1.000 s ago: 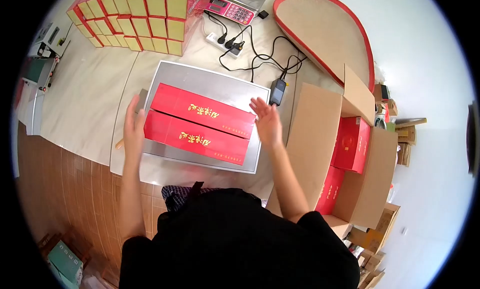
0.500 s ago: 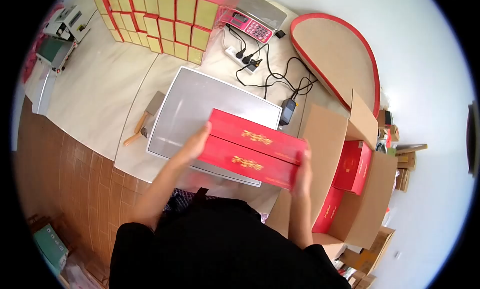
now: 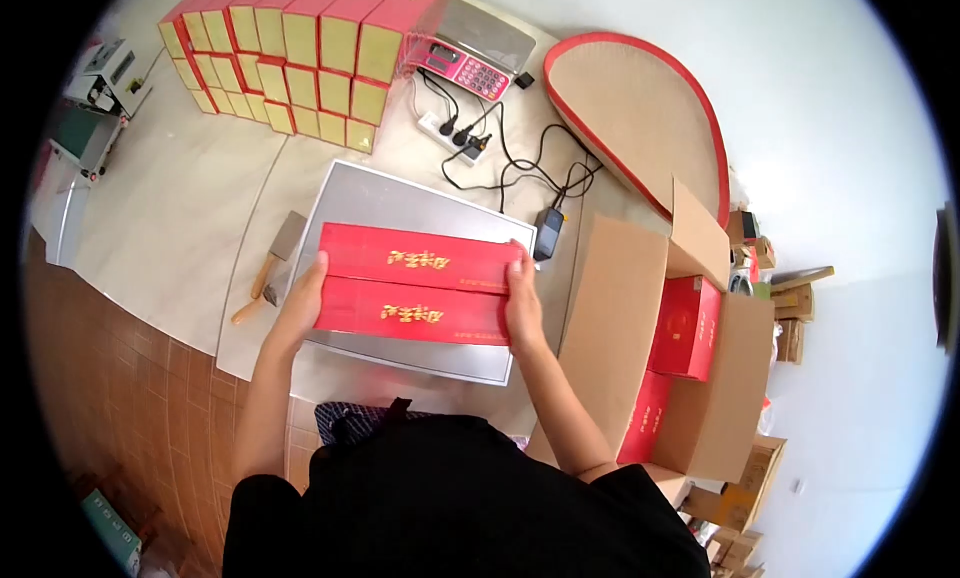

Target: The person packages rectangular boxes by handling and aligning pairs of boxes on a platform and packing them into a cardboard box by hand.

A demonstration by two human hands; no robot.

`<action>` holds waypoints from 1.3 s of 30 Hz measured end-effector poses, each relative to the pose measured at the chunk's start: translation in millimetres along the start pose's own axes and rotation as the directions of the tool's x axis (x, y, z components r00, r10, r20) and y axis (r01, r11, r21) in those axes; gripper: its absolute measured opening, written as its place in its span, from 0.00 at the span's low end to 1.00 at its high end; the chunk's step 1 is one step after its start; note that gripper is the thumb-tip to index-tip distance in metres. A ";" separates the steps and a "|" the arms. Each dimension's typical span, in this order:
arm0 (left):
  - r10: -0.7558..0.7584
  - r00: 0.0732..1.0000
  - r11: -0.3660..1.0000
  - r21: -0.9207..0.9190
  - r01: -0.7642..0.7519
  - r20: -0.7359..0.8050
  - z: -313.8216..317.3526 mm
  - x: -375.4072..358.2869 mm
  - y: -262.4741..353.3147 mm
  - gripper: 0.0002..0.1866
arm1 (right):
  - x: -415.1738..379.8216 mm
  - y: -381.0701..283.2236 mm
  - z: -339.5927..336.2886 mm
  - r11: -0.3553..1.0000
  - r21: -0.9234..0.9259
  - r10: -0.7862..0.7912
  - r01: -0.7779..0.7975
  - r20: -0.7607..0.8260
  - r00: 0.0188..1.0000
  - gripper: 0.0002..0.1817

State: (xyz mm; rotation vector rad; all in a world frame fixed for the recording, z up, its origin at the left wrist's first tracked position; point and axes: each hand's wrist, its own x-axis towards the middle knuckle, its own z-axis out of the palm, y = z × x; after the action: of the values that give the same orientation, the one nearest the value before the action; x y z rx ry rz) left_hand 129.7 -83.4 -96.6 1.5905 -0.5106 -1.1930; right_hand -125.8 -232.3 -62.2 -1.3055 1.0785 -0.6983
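Observation:
Two long red boxes (image 3: 375,293) with gold lettering lie side by side between my hands, over a grey-topped panel with a white edge (image 3: 335,198) on the table. My left hand (image 3: 302,303) is closed against their left ends, its thumb along the edge. At the opposite ends, my right hand (image 3: 523,303) presses in with its fingers partly hidden behind the boxes. Close to my right forearm stands an open cardboard carton (image 3: 612,298). Inside the carton are more red boxes (image 3: 686,326).
Red-and-gold boxes (image 3: 325,83) are stacked at the back left, beside a pink scale (image 3: 470,68). Black cables run from a power strip (image 3: 450,138) to an adapter (image 3: 548,233). A scraper (image 3: 288,236) lies left of the panel. A red-rimmed tray (image 3: 640,118) leans at the wall.
Both hands have carried the pair of red boxes left, away from the carton and over the grey panel. The boxes have turned nearly level, and the camera view has shifted slightly.

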 end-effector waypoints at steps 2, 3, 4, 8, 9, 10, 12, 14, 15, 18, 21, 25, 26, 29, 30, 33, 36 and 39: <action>-0.002 0.998 0.999 0.034 0.004 -0.063 -30.8 3.0 -12.0 0.37 | 15.3 23.4 18.0 1.000 0.000 -0.029 0.029 0.041 0.999 0.28; -0.007 0.995 0.998 0.063 0.014 -0.100 -51.4 14.1 -31.4 0.38 | 16.7 21.3 32.0 1.000 0.007 -0.026 0.025 0.053 0.998 0.29; -0.010 0.990 0.995 0.094 0.023 -0.138 -64.1 19.5 -37.5 0.38 | 23.1 34.4 42.9 0.997 -0.016 -0.074 0.075 0.044 0.996 0.30; -0.144 0.988 0.962 -0.241 0.125 -0.063 -92.7 -0.8 5.6 0.40 | 24.7 41.6 97.3 0.981 -0.050 -0.185 0.187 0.039 0.982 0.30; -0.099 0.994 0.968 -0.237 0.084 -0.049 -106.7 5.5 -2.4 0.40 | 24.3 42.5 105.0 0.975 -0.052 -0.215 0.216 0.040 0.976 0.29; -0.096 0.994 0.974 -0.211 0.083 -0.051 -106.5 2.5 2.0 0.40 | 25.5 44.8 106.7 0.976 -0.028 -0.215 0.215 0.027 0.976 0.29; -0.172 0.981 0.963 -0.223 0.150 -0.086 -106.9 -1.8 12.7 0.39 | 28.3 49.2 109.7 0.969 -0.008 -0.248 0.249 0.045 0.968 0.28; -0.113 0.988 0.982 -0.160 0.095 -0.107 -89.6 -12.1 35.8 0.39 | 26.0 46.3 97.4 0.972 -0.026 -0.231 0.232 0.017 0.973 0.26; -0.030 0.993 0.994 -0.106 0.018 -0.111 -74.9 -18.5 45.5 0.38 | 25.9 45.6 88.7 0.973 -0.068 -0.223 0.222 -0.008 0.975 0.26; 0.039 0.999 0.999 0.035 -0.038 -0.025 -42.8 -16.4 66.9 0.38 | 22.0 46.9 60.0 0.983 -0.093 -0.162 0.155 -0.075 0.984 0.24; 0.051 0.999 0.990 0.131 -0.053 0.019 -17.4 0.5 59.3 0.38 | 15.4 54.8 25.9 0.979 -0.130 -0.175 0.156 -0.152 0.973 0.24; 0.075 0.990 0.989 0.121 -0.089 0.118 22.9 21.7 35.8 0.38 | -7.4 57.1 -22.0 0.960 -0.256 -0.181 0.114 -0.254 0.950 0.24; 0.006 0.984 0.997 0.079 -0.021 0.180 31.5 27.9 28.6 0.38 | -13.6 58.9 -30.5 0.960 -0.259 -0.182 0.106 -0.292 0.939 0.24; -0.060 0.961 0.998 0.018 0.057 0.271 55.3 30.3 21.1 0.38 | -26.0 59.4 -46.3 0.971 -0.220 -0.161 0.091 -0.324 0.932 0.24; -0.058 0.956 0.998 -0.001 0.060 0.288 59.4 30.1 20.2 0.39 | -28.0 59.1 -47.9 0.972 -0.212 -0.173 0.105 -0.338 0.925 0.24; -0.096 0.953 0.995 0.028 0.092 0.288 50.0 43.6 12.0 0.40 | -28.6 59.3 -44.1 0.968 -0.232 -0.179 0.099 -0.357 0.917 0.23; -0.125 0.949 0.992 0.004 0.129 0.288 13.3 69.8 -7.5 0.40 | -19.0 68.7 -20.1 0.967 -0.223 -0.199 0.127 -0.342 0.918 0.24; -0.156 0.959 0.986 -0.011 0.163 0.237 -10.8 76.1 4.6 0.41 | -20.3 46.8 7.8 0.960 -0.256 -0.185 0.111 -0.286 0.940 0.25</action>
State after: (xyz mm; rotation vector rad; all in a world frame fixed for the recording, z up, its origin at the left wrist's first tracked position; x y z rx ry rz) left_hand 171.8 -140.7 -126.2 1.4940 -0.5191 -1.5167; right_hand -133.9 -202.6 -103.6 -1.5282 1.3568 -0.9322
